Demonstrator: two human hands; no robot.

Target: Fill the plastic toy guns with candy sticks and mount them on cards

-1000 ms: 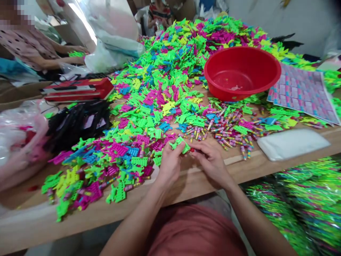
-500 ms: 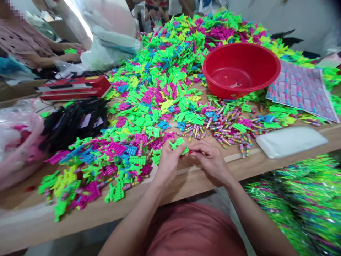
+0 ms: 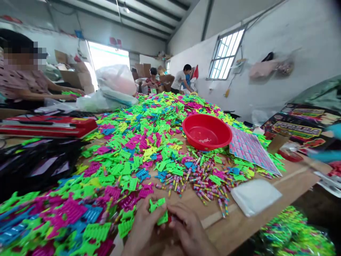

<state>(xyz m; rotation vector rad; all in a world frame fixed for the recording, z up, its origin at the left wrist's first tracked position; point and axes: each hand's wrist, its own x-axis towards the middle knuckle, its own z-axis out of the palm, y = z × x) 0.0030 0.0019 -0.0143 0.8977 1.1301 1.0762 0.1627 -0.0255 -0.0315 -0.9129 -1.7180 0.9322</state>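
We see the bright green, flat plastic piece above the near worktop, pinched in our left hand, long axis slanting near-right towards our right hand, whose bunched fingers adjoin a small red part (whether gripped, we cannot tell).

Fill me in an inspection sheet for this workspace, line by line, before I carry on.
Surface: wooden table, wood showing along the front edge.
Job's things: green plastic piece, with a small red part at its right end.
Clutter: heap of colored pieces, small striped tubes, red basin, printed sheet, white plastic packet.
Hands: left hand holds the green piece; right hand is at the red part, its grip partly hidden.
Cables: cord on the wall beneath the window.
Surroundings: person at left, two people beyond the heap, barred window.
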